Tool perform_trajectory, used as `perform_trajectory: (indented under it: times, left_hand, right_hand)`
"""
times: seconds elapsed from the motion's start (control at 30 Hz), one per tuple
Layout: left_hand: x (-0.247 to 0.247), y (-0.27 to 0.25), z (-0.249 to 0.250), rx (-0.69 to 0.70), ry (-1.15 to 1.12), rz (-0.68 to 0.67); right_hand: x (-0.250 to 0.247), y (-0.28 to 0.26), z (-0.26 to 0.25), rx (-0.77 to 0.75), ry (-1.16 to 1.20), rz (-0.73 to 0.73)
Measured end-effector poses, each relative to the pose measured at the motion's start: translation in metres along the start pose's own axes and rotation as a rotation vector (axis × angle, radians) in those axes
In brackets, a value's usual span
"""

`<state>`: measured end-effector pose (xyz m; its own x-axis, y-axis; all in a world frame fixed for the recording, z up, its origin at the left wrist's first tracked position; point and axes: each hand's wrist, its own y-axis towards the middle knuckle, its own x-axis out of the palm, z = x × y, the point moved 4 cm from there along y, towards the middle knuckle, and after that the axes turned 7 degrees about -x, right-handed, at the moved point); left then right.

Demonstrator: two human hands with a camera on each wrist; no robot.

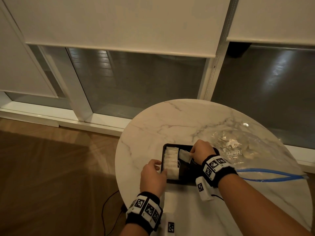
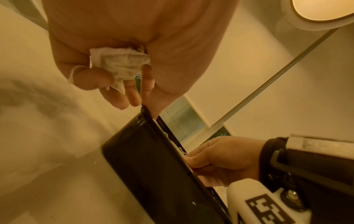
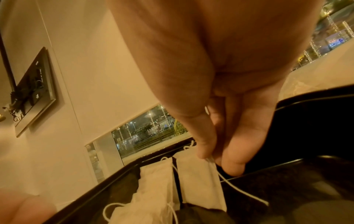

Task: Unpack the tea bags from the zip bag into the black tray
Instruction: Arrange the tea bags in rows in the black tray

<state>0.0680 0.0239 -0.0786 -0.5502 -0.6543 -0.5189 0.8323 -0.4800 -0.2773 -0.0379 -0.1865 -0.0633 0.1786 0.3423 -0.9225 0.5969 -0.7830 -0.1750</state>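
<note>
While right hand [image 1: 202, 153] fingers pinch a tea bag [image 1: 185, 155] over black tray [image 1: 172, 145], left hand [image 1: 153, 176] fingers clutch another.

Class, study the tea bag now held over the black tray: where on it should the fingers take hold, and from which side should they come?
Pinch the tea bag at its right edge, coming from the right and above, as the right hand does. The bag is flat and limp, and the black tray is free on that side; the left holds a row of tea bags.
</note>
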Motion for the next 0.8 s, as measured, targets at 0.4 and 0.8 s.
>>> perform_trajectory:
  times: [0.4, 0.8]
  left_hand:
    - [0.0, 0.0, 0.0, 0.005, 0.007, -0.012]
    - [0.001, 0.001, -0.002, -0.008, -0.004, -0.025]
  right_hand:
    - [0.01, 0.008, 0.007, 0.262, 0.099, -0.08]
    - [0.027, 0.012, 0.025, 0.345, 0.671, -0.234]
